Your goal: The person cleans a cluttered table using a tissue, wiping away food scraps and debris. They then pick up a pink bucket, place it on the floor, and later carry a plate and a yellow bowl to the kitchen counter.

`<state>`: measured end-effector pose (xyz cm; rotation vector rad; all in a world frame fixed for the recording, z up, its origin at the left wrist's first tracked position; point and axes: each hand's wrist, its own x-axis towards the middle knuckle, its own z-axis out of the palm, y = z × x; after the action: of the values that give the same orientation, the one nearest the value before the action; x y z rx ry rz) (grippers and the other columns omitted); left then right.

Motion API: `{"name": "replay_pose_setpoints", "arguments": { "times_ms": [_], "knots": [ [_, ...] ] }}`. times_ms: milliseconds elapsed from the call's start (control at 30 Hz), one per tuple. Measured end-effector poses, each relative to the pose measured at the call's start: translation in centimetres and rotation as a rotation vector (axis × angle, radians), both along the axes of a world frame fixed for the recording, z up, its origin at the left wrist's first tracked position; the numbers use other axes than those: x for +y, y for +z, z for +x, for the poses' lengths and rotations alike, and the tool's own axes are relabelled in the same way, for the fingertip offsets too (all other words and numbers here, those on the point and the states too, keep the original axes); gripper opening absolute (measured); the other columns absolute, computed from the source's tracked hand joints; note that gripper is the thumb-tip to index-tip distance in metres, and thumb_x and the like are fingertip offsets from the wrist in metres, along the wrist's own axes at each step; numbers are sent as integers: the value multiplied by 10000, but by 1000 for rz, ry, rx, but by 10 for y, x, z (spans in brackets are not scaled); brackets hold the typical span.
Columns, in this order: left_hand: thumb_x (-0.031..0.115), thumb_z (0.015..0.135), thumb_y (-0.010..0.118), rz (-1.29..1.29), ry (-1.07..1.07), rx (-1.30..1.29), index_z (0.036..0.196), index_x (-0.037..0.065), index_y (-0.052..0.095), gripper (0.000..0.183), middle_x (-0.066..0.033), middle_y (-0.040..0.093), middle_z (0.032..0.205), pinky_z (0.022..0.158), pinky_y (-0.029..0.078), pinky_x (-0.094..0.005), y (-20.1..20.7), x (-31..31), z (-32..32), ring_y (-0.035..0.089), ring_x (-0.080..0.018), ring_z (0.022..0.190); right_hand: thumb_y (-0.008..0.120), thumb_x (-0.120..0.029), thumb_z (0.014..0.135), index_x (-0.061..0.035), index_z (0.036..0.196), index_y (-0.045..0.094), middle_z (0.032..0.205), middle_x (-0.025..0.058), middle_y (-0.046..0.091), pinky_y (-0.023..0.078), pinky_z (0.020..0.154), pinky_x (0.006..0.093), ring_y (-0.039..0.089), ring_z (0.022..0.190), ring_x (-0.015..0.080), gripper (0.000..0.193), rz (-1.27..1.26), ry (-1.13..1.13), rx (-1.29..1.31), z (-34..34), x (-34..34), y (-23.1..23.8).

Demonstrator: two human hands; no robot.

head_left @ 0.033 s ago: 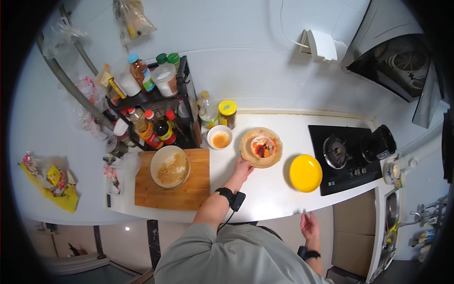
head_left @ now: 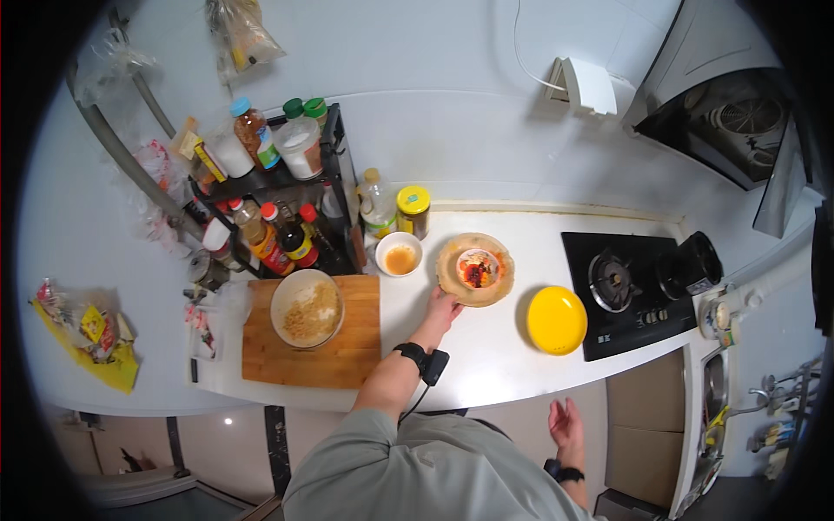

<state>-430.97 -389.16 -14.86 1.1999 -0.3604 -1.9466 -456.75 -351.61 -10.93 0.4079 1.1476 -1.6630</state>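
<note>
My left hand (head_left: 442, 306) is closed on the near left rim of a round tan plate (head_left: 449, 282) on the white counter. A small bowl (head_left: 478, 269) stands on that plate, with red and dark seasoning and pale bits inside. Low over the floor, in front of the counter's edge, hangs my right hand (head_left: 565, 423), fingers apart and nothing in them. To the right of the tan plate lies a yellow plate (head_left: 557, 320) with nothing on it. Left of my left hand is a small white bowl (head_left: 400, 254) holding an orange-brown liquid.
A large bowl (head_left: 307, 309) of crumbly beige food rests on a wooden cutting board (head_left: 358, 347). Behind it stands a black rack (head_left: 340, 165) of bottles and jars. A yellow-lidded jar (head_left: 413, 213) is near the wall. At right is a black gas stove (head_left: 618, 291) with a pot.
The whole view has shifted very slightly. Both hands and the dishes stay as they were.
</note>
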Motion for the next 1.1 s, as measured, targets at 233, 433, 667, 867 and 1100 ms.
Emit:
{"name": "replay_pose_setpoints", "arguments": {
  "times_ms": [233, 433, 667, 867, 1100],
  "knots": [
    [-27, 847, 543, -68, 106, 99, 1297, 170, 408, 510, -30, 523, 1234, 829, 532, -315, -8, -46, -14, 581, -171, 1022, 688, -182, 867, -125, 1119, 598, 1033, 143, 668, 586, 752, 342, 661, 941, 263, 274, 50, -178, 41, 6, 81, 16],
    [-2, 862, 531, -41, 261, 87, 1307, 169, 402, 494, -33, 502, 1280, 864, 520, -330, -21, -62, -7, 541, -182, 1093, 672, -184, 878, -149, 1136, 605, 1066, 127, 669, 576, 777, 345, 653, 972, 251, 268, 76, -142, 17, 6, 93, 17],
    [59, 882, 565, -69, 193, 130, 1223, 184, 476, 373, -8, 552, 1180, 824, 536, -348, -15, -57, -7, 584, -158, 984, 698, -146, 852, -161, 1153, 608, 1081, 109, 668, 565, 778, 328, 647, 984, 221, 314, 43, 4, 54, -11, 70, 30],
    [306, 898, 657, -123, 19, -86, 1192, 110, 504, 386, -28, 599, 1044, 802, 530, -307, -4, -52, 11, 595, -152, 901, 702, -119, 841, -160, 1189, 582, 1130, 113, 645, 561, 788, 324, 640, 995, 232, 370, 26, 176, 29, -40, 29, 18],
    [335, 857, 707, -174, -100, -26, 1029, 64, 566, 350, -38, 596, 963, 727, 523, -247, 64, 49, 77, 600, -139, 852, 623, -157, 898, -140, 1291, 497, 1145, 139, 630, 573, 723, 341, 658, 955, 239, 414, -97, 484, 30, -48, -30, -3]
  ]
}}
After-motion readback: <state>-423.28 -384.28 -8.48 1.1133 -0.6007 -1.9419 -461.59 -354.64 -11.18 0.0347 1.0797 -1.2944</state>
